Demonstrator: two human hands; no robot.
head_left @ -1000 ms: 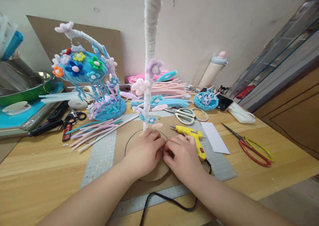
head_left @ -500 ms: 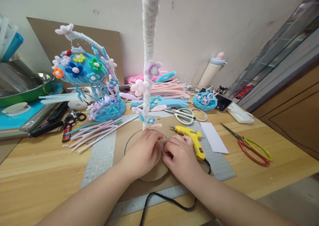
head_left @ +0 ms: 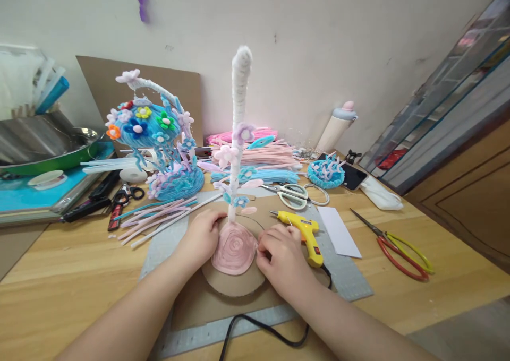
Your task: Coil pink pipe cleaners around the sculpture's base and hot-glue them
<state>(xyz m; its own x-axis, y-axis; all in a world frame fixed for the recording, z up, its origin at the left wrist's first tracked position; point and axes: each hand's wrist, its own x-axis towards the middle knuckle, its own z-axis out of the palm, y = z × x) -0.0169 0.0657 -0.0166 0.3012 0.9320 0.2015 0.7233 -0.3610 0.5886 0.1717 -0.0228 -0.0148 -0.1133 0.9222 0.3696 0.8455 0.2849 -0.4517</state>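
The pink swirl (head_left: 235,248) is between the half-curled left hand (head_left: 203,239) and the pinched right hand (head_left: 281,252). I can't tell what they hold; it's hidden. The far scribble (head_left: 169,48) is too faint to read.

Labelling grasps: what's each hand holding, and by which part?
Right hand seems to pinch the pink coil at its right edge, contact partly hidden. Left hand is at the coil's left edge; whether it grips can't be told.
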